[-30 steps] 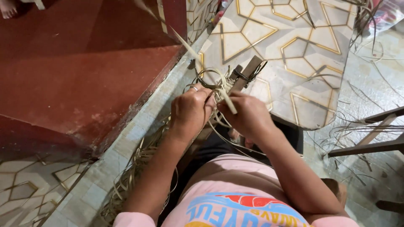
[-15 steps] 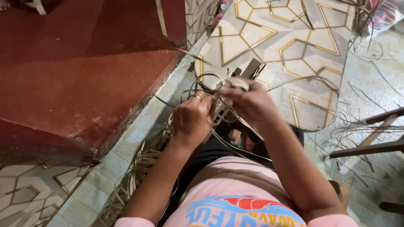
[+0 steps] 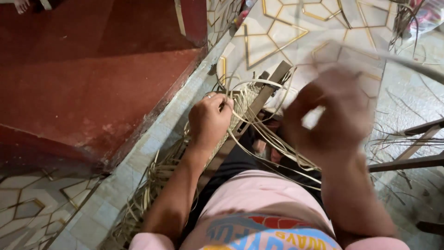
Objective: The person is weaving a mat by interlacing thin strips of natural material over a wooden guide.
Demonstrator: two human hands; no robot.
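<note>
No signs, labels or screens show anywhere in the view. The only possible package is a crumpled pink-and-clear plastic bag (image 3: 428, 16) at the top right corner, lying on the patterned floor among loose strips, too blurred and cropped to tell its shape or contents.

Person seen from above. Pink short-sleeved shirt (image 3: 259, 203) with a multicoloured print across the chest in blue, red and yellow; sleeve hems visible at both shoulders. Dark shorts (image 3: 240, 159) below the shirt. Both forearms bare. Left hand (image 3: 209, 118) bears a ring (image 3: 209, 96); right hand (image 3: 330, 113) motion-blurred.
</note>
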